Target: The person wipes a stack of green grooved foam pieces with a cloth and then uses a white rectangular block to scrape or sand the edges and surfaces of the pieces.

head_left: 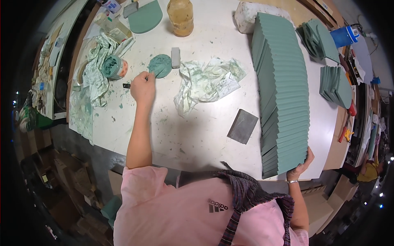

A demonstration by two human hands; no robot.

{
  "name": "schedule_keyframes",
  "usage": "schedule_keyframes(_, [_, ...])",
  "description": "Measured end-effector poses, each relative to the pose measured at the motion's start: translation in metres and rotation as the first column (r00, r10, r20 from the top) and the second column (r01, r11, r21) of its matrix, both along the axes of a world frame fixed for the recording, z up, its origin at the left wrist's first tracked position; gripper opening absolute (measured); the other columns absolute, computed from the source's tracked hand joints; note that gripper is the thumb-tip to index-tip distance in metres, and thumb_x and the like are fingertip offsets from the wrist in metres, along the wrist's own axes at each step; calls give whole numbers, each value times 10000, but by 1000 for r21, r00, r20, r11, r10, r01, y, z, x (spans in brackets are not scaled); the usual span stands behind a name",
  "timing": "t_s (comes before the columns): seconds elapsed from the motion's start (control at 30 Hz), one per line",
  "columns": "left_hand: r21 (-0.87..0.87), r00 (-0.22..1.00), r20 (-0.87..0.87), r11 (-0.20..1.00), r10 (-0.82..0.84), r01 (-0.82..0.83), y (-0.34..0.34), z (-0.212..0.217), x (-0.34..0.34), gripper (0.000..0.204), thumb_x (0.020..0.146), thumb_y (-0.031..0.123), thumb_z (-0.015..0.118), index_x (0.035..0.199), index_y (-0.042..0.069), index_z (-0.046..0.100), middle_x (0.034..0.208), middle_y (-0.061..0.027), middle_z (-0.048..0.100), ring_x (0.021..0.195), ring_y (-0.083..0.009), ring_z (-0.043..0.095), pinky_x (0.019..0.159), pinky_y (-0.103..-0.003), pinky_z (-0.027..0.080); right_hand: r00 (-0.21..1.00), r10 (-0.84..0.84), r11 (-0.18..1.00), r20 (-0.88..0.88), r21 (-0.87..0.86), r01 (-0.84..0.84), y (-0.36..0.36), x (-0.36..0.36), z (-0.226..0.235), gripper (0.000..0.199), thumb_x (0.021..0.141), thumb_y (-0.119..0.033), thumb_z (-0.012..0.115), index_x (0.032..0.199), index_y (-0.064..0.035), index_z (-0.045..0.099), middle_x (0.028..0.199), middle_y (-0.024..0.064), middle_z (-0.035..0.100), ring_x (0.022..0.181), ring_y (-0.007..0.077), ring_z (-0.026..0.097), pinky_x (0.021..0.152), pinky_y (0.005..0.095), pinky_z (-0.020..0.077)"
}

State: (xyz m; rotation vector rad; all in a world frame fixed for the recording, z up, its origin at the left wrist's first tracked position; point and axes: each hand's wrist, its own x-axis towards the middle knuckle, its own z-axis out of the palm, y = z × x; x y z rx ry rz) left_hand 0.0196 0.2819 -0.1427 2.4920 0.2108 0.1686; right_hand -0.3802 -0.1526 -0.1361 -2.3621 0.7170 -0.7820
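Note:
My left hand (143, 87) is closed round a thin tool with a black handle (127, 86), which looks like a small spatula. Its working end is at the edge of a round patch of green paste (161, 65) on the white table. Mostly hidden by my fingers, its blade cannot be made out. On the right, a long row of overlapping green sheets (285, 94) runs from the back to the table's front edge. My right hand (301, 166) grips the near right corner of that row, fingers along its side. An open jar of green paste (115, 67) lies tilted left of my left hand.
A grey block (175, 58) stands by the paste, with a stained crumpled cloth (209, 82) beside it. A dark grey block (242, 126) lies left of the sheets. Farther back are a bottle of amber liquid (180, 18), a green board (146, 17) and smaller sheet stacks (335, 87).

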Motion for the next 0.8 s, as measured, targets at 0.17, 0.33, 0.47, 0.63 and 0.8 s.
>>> schedule_keyframes(0.17, [-27,999,29,999,17,-17,4,-5,-1,265,858,271,641,746,32,662,646,-150,620,611,-324,590,604,-395,451,1000,24,1000,-15,-6,-24,0,3,1,897,868,-715,313,1336,34,465,1226,184,450,1141,304,463,1004,445,367])
schedule_keyframes(0.33, [-11,1000,-18,1000,24,-24,0,-6,2,267,853,273,650,750,26,664,642,-151,617,610,-327,591,607,-402,453,1000,25,1000,-12,-15,-26,-4,0,-1,899,866,-718,315,1332,35,470,1216,182,455,1137,301,465,1003,440,366])
schedule_keyframes(0.47, [-74,999,34,997,12,-9,8,-14,2,266,850,272,651,750,25,658,640,-150,615,611,-327,592,603,-402,449,1000,26,1000,-13,-5,-26,-1,3,1,909,863,-727,313,1328,38,471,1208,184,460,1135,301,467,1003,440,366])
schedule_keyframes(0.63, [16,999,-38,1000,10,-10,3,-15,5,259,841,269,660,754,25,658,624,-140,599,576,-301,556,597,-388,439,1000,22,1000,-16,-7,-22,-1,3,1,911,863,-727,315,1328,41,470,1207,185,460,1134,303,468,1004,441,365])
schedule_keyframes(0.8, [-129,999,37,992,-3,8,7,-18,2,273,844,280,663,752,23,656,626,-143,599,578,-299,561,603,-392,442,999,24,1000,-27,-15,-25,1,4,3,911,869,-725,307,1325,47,468,1211,188,458,1135,305,469,1003,440,367])
